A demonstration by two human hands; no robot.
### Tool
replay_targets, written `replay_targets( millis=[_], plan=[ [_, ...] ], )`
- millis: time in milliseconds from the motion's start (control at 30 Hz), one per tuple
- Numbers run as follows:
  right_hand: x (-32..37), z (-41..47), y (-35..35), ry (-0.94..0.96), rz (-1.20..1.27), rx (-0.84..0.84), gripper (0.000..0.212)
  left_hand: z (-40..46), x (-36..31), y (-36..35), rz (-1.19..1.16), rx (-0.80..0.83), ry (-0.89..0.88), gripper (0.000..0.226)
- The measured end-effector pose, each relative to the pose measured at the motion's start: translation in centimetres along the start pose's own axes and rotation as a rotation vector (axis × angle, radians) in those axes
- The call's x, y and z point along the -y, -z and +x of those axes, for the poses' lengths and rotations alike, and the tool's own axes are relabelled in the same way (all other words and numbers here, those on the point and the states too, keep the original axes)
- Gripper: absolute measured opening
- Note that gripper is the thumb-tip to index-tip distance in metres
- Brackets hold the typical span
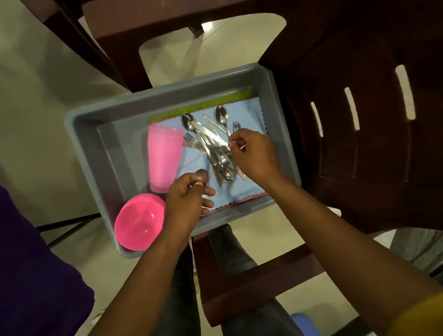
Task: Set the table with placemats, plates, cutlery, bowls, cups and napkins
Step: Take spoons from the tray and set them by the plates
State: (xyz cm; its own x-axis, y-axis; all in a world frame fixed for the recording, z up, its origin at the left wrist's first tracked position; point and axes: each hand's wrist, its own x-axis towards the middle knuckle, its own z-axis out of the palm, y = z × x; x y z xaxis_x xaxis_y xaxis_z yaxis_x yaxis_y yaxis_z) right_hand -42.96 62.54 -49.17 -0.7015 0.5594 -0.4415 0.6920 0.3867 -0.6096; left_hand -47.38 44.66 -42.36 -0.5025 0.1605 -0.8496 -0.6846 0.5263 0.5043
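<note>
A grey bin point(92, 138) sat on a dark brown chair point(367, 161) above a pale tiled floor point(34, 99). At the bin's near left corner lay a stack of pink bowls point(139, 226), and just beyond them stood a stack of pink cups point(164, 157) against the left edge of the mats. The left hand point(189, 199) hung over the near side of the bin beside the bowls, its fingers curled in with the thumb on top; something small and pale showed under the thumb, but whether it was gripped could not be told. A blue mat point(246, 111) covered the bin's floor, with a pink mat's scalloped edge and a green mat point(200, 105) showing beneath it at the far side. On the blue mat lay a heap of cutlery point(212, 145): spoons, knives and forks crossing one another. The right hand point(252, 151) reached in from the right, its thumb and fingertips pinching one piece of the heap.
</note>
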Motion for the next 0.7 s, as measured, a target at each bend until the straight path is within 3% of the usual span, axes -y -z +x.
replay_targets(
  millis=[100,267,333,467,700],
  plan=[
    [-0.2,2.9,-1.9,-0.115,-0.177,0.015,0.01,0.1,0.2,0.6,-0.06,-0.006,0.06,0.017],
    [-0.6,5.3,-3.8,-0.136,-0.318,0.009,0.014,0.1,0.2,1.1,-0.299,0.027,0.154,0.018],
    [-1.1,5.6,-3.8,-0.164,-0.205,-0.023,0.003,0.0,-0.2,1.1,-0.387,0.054,0.193,0.02],
    [-1.8,4.2,-2.0,-0.197,0.19,-0.124,0.011,0.3,-0.5,1.3,-0.558,0.108,0.257,0.025],
    [-1.7,-1.3,0.2,-0.195,0.387,-0.111,0.014,0.9,-0.9,0.7,-0.694,0.089,0.263,0.027]
  ],
)
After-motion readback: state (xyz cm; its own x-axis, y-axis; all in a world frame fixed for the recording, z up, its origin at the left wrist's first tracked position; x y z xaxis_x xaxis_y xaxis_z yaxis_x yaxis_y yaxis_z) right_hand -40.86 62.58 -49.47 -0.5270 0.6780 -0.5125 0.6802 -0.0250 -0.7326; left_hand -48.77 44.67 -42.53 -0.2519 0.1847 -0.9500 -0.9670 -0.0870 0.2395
